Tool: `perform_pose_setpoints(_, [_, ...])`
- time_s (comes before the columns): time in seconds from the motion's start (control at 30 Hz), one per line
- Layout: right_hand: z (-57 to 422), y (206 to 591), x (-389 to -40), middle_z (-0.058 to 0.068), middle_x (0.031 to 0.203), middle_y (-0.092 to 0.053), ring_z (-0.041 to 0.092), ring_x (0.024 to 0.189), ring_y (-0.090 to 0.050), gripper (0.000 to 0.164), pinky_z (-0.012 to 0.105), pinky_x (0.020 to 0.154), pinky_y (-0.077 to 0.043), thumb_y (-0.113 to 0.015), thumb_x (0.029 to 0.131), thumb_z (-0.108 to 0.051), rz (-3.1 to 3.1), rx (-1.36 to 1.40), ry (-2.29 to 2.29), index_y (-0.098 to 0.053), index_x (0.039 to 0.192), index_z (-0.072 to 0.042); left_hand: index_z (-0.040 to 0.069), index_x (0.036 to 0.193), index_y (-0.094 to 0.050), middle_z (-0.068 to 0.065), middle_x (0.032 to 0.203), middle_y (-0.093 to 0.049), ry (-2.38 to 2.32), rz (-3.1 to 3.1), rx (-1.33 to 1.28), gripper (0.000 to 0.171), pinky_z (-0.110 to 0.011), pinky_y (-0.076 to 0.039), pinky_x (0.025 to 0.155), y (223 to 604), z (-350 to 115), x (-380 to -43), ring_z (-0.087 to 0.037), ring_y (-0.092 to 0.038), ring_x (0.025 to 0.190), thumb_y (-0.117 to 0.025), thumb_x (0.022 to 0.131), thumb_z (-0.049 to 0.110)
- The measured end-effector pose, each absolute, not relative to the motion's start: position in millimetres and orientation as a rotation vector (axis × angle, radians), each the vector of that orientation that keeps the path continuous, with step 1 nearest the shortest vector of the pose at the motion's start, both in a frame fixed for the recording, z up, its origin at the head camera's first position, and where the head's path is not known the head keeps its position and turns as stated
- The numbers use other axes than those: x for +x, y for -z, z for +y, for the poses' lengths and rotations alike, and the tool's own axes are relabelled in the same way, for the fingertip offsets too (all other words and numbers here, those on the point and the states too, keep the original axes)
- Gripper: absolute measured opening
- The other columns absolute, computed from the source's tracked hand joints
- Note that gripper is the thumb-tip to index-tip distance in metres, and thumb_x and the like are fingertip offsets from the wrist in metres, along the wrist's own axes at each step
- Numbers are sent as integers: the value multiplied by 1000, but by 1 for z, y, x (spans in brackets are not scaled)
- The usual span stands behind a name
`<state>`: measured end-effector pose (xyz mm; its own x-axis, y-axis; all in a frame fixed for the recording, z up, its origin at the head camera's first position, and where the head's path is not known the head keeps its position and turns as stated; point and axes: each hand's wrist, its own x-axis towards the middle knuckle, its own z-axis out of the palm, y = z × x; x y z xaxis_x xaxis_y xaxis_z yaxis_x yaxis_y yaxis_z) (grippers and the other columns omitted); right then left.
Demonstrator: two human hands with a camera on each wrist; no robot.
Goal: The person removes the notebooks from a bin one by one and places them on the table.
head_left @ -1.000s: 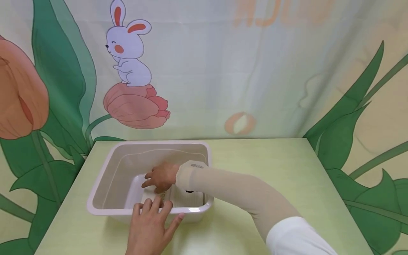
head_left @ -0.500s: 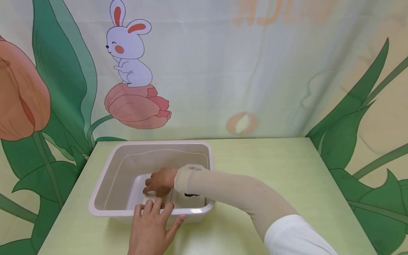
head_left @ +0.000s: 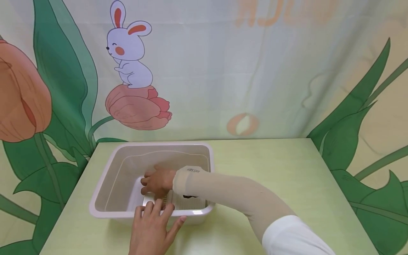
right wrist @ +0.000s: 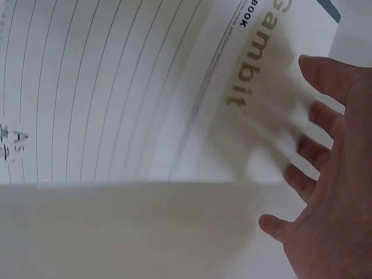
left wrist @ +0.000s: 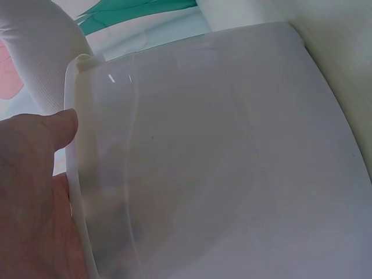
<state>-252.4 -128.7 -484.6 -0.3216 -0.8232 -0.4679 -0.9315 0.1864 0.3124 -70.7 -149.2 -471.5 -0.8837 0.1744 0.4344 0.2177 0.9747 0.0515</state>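
Observation:
A pale plastic basin (head_left: 98, 187) stands on the table. My left hand (head_left: 149, 226) grips its front rim, fingers hooked over the edge and thumb against the outer side; the left wrist view shows the thumb (left wrist: 63, 129) at the rim, with the other fingertips hidden. Inside the basin, a lined notebook (right wrist: 145, 87) lies near the bottom, marked "Gambit", "BOOK" and "A5". Over its printed end my right hand (head_left: 159, 182) reaches down with fingers apart. In the right wrist view, the right hand (right wrist: 334, 151) has its fingertips by the notebook's edge, holding nothing.
A beige sleeve (head_left: 229, 187) covers the right forearm, which crosses the basin's right rim. A small black mark (head_left: 190, 196) shows beside the sleeve inside the basin. The light green table (head_left: 271, 170) ends against a printed curtain (head_left: 204, 71) with a rabbit and tulips.
My right hand's fingers dipped and drew together half a second ago, then spread apart again over the notebook. My left hand has stayed on the basin's front rim.

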Motion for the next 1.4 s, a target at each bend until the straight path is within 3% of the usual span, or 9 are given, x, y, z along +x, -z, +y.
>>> perform_pose_setpoints(0.17, [-129, 483, -254, -22, 151, -37, 6, 144, -29, 53, 43, 119, -26, -55, 95, -51, 2263, -1653, -777, -34, 143, -46, 19, 95, -59, 0, 90, -52, 146, -2670, -279, 47, -41, -35, 80, 471, -148, -72, -24, -51, 85, -54, 89, 65])
perform_pose_setpoints(0.33, [-130, 483, -255, -18, 147, -36, 7, 137, -31, 53, 43, 114, -29, -56, 93, -55, 2257, -1703, -850, -34, 141, -53, 19, 94, -58, 0, 89, -52, 138, -2689, -263, 45, -41, -35, 80, 470, -147, -72, -22, -50, 86, -58, 87, 63])
perform_pose_setpoints(0.57, [-130, 479, -254, -20, 146, -41, 6, 136, -35, 55, 50, 119, -21, -58, 90, -57, 2274, -1753, -838, -40, 140, -45, 19, 94, -58, 0, 89, -51, 147, -2671, -278, 45, -41, -34, 80, 471, -148, -72, -22, -49, 84, -56, 88, 64])
perform_pose_setpoints(0.77, [-128, 469, -253, -15, 140, -47, 7, 132, -39, 47, 47, 116, -25, -52, 94, -54, 2280, -1796, -882, -39, 139, -48, 19, 95, -58, 0, 89, -51, 139, -2670, -272, 46, -41, -35, 80, 471, -148, -72, -23, -50, 84, -56, 88, 64])
perform_pose_setpoints(1.0, [-126, 457, -252, -16, 141, -48, 7, 132, -42, 48, 52, 120, -19, -51, 95, -56, 2290, -1831, -900, -45, 139, -39, 18, 95, -58, 0, 90, -52, 144, -2702, -252, 45, -42, -35, 82, 470, -147, -72, -23, -51, 86, -57, 88, 63])
perform_pose_setpoints(1.13, [-122, 451, -252, -14, 141, -51, 7, 131, -43, 52, 47, 119, -22, -50, 94, -58, 2290, -1812, -879, -42, 141, -37, 17, 95, -59, 0, 90, -52, 155, -2663, -274, 46, -42, -35, 82, 472, -147, -72, -24, -50, 85, -56, 89, 63])
perform_pose_setpoints(1.3, [-113, 444, -254, -10, 140, -50, 9, 130, -43, 64, 37, 107, -33, -50, 90, -68, 2318, -1860, -867, -38, 143, -34, 15, 93, -57, -1, 87, -49, 191, -2596, -315, 49, -42, -34, 80, 473, -148, -73, -25, -48, 81, -48, 93, 63])
perform_pose_setpoints(1.4, [-108, 436, -256, -9, 139, -51, 10, 128, -43, 68, 38, 107, -34, -50, 87, -71, 2351, -1856, -820, -38, 143, -33, 15, 92, -57, -2, 87, -50, 204, -2567, -330, 51, -42, -33, 79, 473, -149, -72, -25, -47, 80, -43, 94, 64])
